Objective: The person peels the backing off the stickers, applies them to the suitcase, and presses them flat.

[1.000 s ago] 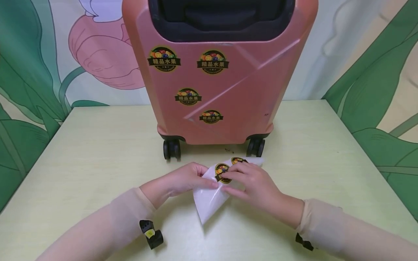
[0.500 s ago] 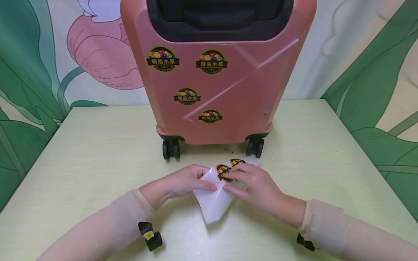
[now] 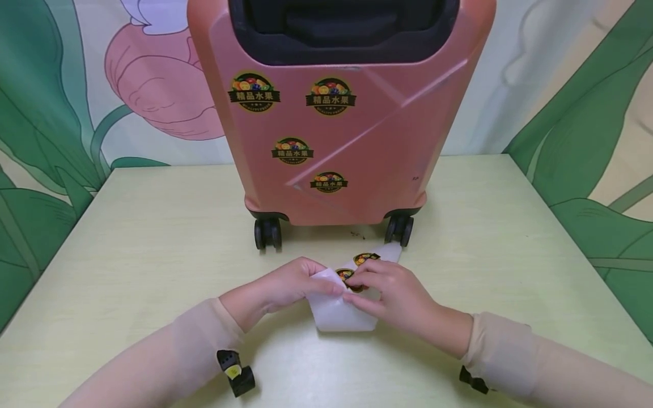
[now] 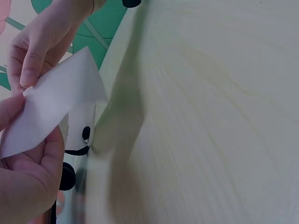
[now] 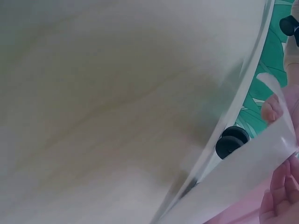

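Note:
A white backing strip [image 3: 343, 314] with round fruit stickers on it hangs between my two hands, just in front of the suitcase. My left hand [image 3: 285, 286] pinches its left edge, thumb on top. The fingertips of my right hand [image 3: 400, 292] pinch at the edge of the nearer sticker [image 3: 346, 276], which they partly cover. Another sticker [image 3: 366, 258] shows farther up the strip. In the left wrist view the blank back of the strip [image 4: 60, 105] bends over between both hands. The right wrist view shows the curled strip [image 5: 247, 168] beside my right hand [image 5: 282, 193].
A pink suitcase [image 3: 377, 147] stands upright on the pale wooden table [image 3: 153, 226], resting on black wheels [image 3: 267, 233]. Several matching fruit stickers [image 3: 330, 96] are on its front, mostly toward the left. A wall with painted leaves [image 3: 46, 102] rises behind the table.
The strip's near end has bent from a narrow point into a wide, flat flap. The nearer sticker has shifted slightly down under my right fingertips. Both hands stay nearly in place.

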Motion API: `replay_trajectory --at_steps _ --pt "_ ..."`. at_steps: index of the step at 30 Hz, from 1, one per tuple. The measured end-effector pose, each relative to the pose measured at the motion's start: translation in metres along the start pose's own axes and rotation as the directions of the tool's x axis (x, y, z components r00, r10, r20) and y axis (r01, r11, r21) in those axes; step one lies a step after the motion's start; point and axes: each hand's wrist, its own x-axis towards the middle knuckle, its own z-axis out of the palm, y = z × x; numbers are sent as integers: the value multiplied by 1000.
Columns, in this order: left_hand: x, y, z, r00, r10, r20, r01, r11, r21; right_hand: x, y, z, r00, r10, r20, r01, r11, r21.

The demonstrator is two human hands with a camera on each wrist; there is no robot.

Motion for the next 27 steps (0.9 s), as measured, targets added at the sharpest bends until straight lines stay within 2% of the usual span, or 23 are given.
replay_trajectory --at_steps 7,15,18,27 --pt "-3 0 0 999 24 32 -26 998 55 1 -2 -1 998 55 34 -56 998 37" --pt "-6 2 -3 999 38 35 -41 994 100 2 0 -2 986 155 65 -165 967 196" --pt "-7 1 -6 1000 26 16 -28 991 128 3 0 -5 978 191 81 -205 950 237" --pt "-9 -3 -18 998 -28 -62 40 978 203 2 2 -10 953 290 86 -302 912 276"
